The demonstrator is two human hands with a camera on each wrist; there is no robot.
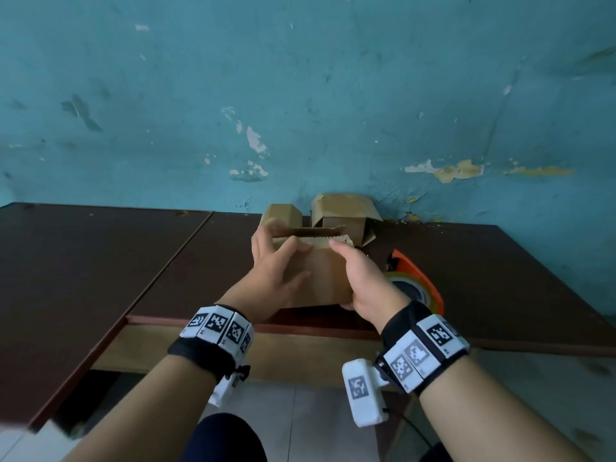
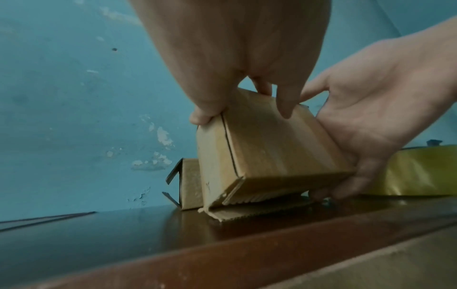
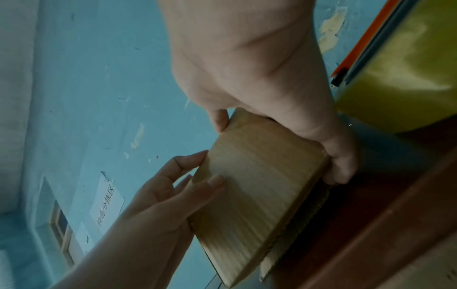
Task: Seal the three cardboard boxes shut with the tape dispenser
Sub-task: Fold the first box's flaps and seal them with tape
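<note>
A small cardboard box (image 1: pixel 316 278) is held tilted at the table's front edge, between both hands. My left hand (image 1: pixel 278 241) grips its left side, thumb on the near face and fingers over the top edge. My right hand (image 1: pixel 355 275) grips the right side, with fingers curled under the bottom corner. In the left wrist view the box (image 2: pixel 267 148) has loose bottom flaps touching the table. Two more boxes (image 1: pixel 283 213) (image 1: pixel 346 213) with raised flaps stand by the wall. The orange tape dispenser (image 1: pixel 416 278) with its yellowish roll (image 2: pixel 420 172) lies just right of my right hand.
The dark brown table (image 1: pixel 100 261) runs wide to the left and right, and its red-brown front edge (image 2: pixel 222 260) lies just below the box. A peeling blue wall (image 1: pixel 300 95) stands right behind the boxes. Tiled floor shows below the table.
</note>
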